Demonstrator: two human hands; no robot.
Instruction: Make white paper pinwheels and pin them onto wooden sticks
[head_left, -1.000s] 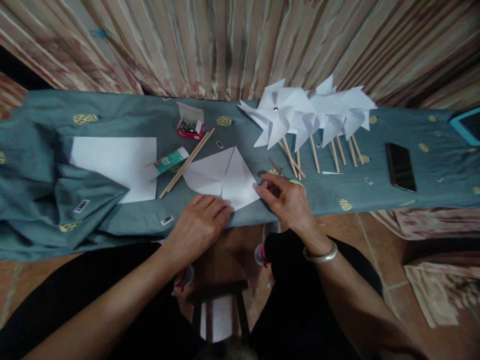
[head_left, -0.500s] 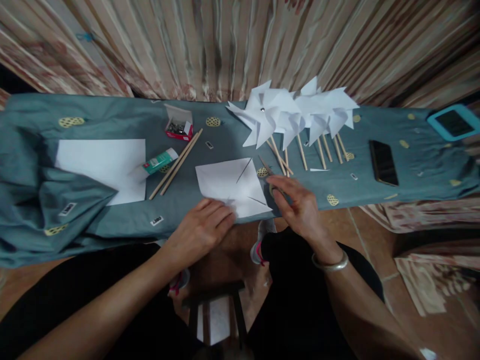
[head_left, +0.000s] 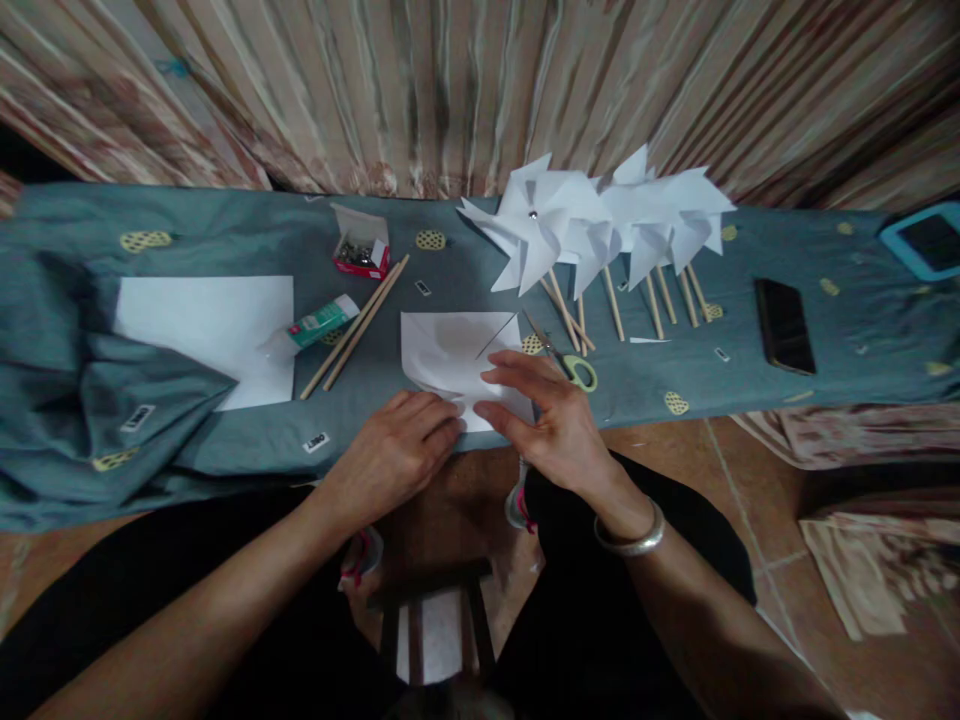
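A white sheet of paper [head_left: 442,345] with a slit running in from its upper right corner lies in front of me. My left hand [head_left: 405,445] has its fingers closed on the sheet's lower left edge, which bends up a little. Over the right part of the sheet is my right hand [head_left: 551,415], its thumb and fingers apart. Just right of the paper, scissors [head_left: 577,372] with yellow-green handles rest on the cloth, out of my hand.
Several white paper pinwheels [head_left: 555,230] on sticks lie at the back right. Farther right are a phone [head_left: 784,325] and a blue-framed tablet [head_left: 930,240]. To the left are two wooden sticks [head_left: 356,325], a glue tube [head_left: 319,322], a red box [head_left: 362,255] of metal pieces and more paper [head_left: 202,320].
My right hand has let go of the scissors and moved left over the paper. The sheet has turned slightly under my left hand.
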